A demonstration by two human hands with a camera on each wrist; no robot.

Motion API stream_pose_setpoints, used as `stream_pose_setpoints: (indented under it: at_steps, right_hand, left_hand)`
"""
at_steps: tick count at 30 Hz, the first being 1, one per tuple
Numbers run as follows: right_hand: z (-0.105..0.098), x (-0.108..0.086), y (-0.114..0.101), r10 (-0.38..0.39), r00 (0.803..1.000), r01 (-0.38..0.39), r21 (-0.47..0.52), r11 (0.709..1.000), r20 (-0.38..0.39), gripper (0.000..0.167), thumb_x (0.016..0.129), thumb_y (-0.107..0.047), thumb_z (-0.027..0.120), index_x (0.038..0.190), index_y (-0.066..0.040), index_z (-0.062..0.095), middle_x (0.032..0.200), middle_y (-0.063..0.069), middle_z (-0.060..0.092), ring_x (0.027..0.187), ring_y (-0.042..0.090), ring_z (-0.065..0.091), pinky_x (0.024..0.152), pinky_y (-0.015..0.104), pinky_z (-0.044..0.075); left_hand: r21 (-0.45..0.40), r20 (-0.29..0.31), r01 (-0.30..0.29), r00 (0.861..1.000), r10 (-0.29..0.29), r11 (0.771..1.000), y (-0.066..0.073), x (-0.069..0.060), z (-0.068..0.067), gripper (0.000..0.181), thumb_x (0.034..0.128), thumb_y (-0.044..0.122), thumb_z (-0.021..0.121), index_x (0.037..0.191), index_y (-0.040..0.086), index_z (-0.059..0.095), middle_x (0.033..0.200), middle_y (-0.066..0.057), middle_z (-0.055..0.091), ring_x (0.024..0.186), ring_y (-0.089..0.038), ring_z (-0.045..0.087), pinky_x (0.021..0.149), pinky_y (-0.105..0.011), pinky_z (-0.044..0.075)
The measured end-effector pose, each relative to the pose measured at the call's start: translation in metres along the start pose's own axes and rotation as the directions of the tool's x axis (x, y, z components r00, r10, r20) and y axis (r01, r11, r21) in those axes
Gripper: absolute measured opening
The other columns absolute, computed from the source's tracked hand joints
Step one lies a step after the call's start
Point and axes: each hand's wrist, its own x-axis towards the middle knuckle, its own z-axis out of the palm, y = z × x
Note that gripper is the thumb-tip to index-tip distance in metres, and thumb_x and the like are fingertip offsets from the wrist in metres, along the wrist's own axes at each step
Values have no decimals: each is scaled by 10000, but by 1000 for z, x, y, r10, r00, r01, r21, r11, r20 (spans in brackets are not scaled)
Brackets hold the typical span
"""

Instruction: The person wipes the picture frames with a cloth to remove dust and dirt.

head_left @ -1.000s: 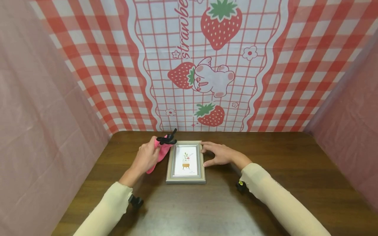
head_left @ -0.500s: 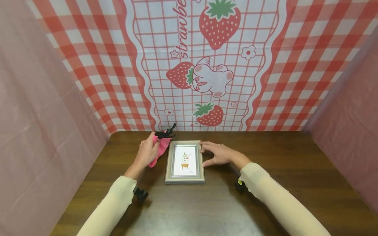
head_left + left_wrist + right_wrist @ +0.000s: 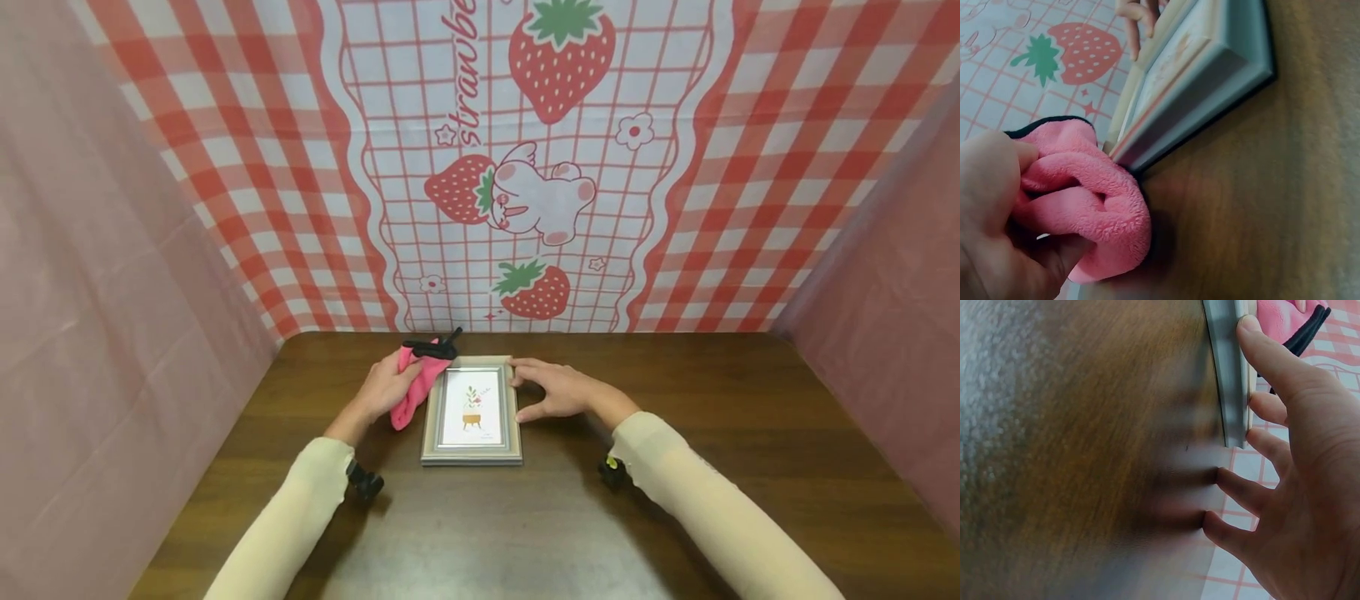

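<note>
A framed picture (image 3: 471,410) of a potted plant lies face up on the brown table. My left hand (image 3: 384,385) grips a bunched pink plush cloth (image 3: 415,398) with black edging at the frame's left side. In the left wrist view, fingers and thumb sink into the folds of the cloth (image 3: 1094,194), beside the frame's (image 3: 1191,94) corner. On the other side my right hand (image 3: 558,389) has its fingers spread, touching the frame's right edge. The right wrist view shows the thumb and some fingertips against the frame's side (image 3: 1229,375), while other fingertips touch the table.
A red-and-white checked cloth backdrop (image 3: 262,167) with strawberries rises behind the table (image 3: 480,533). Pink curtains (image 3: 97,333) hang on both sides. Small black devices (image 3: 365,481) are worn at both wrists.
My left hand has moved the pink cloth away along the frame's left side, then to the right, its black edging now over the upper left corner. The right hand and frame stay still.
</note>
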Motion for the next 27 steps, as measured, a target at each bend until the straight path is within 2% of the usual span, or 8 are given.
stream_pose_setpoints:
  at_steps: [2,6,11,16,17,19,23,27]
  right_hand:
    - [5,1,10,-21,999,20,-32,999,-24,676,966,-759,751,1390,-237,691,1836,88,409,1589,454,535,1122,840,457]
    - [-1,-1,0,-17,1000,17,-33,999,-8,648,971,-725,770,1375,-224,691,1828,119,416,1584,472,534,1125,824,470]
    - [4,3,3,1,1000,-1,-23,1000,-10,669,942,-759,778,1368,-251,691,1833,96,414,1607,442,523,1165,786,472]
    - [2,2,-1,-15,1000,15,-10,1000,-11,665,955,-725,786,1375,-217,698,1822,129,424,1586,481,532,1141,823,461]
    - [7,4,7,-23,1000,22,-26,999,-20,666,962,-741,767,1375,-224,693,1820,120,429,1575,473,544,1119,819,474]
    - [9,6,12,-15,1000,14,-28,1000,-16,662,954,-738,780,1368,-229,692,1821,114,427,1577,464,545,1116,813,479]
    - [12,7,18,-19,1000,18,-45,999,-24,674,949,-757,774,1374,-240,692,1821,102,430,1580,447,547,1116,783,499]
    - [8,4,12,-17,1000,16,-14,1000,-18,700,926,-767,790,1387,-248,699,1829,110,416,1596,471,523,1147,803,474]
  left_hand:
    - [-22,19,36,999,-35,999,-2,5,2,345,1108,496,658,1269,218,784,1232,-93,812,1088,-207,708,911,-371,595]
    - [-69,69,102,993,-97,992,-19,19,7,301,1098,509,678,1227,273,814,1265,-65,801,1126,-211,709,971,-350,582]
    - [-71,101,116,989,-109,991,-34,25,10,251,1093,516,684,1206,330,810,1251,-56,811,1160,-251,734,982,-376,589]
    - [-51,74,101,992,-97,994,-17,12,4,251,1096,489,684,1156,280,811,1191,-54,804,1098,-215,723,921,-327,580]
    - [-55,77,87,994,-83,995,-5,2,-2,276,1104,475,677,1167,239,806,1193,-72,795,1102,-218,715,934,-331,580]
    - [-44,62,75,995,-72,996,2,-6,-4,302,1105,478,675,1134,209,806,1161,-79,797,1070,-199,708,906,-330,583]
    - [-45,51,44,998,-42,998,9,-18,-5,337,1111,488,663,1067,178,788,1064,-90,798,1016,-206,714,869,-349,592]
    - [-43,41,37,999,-36,998,8,-26,-2,302,1103,476,684,947,226,751,895,-5,777,903,-145,713,776,-291,582]
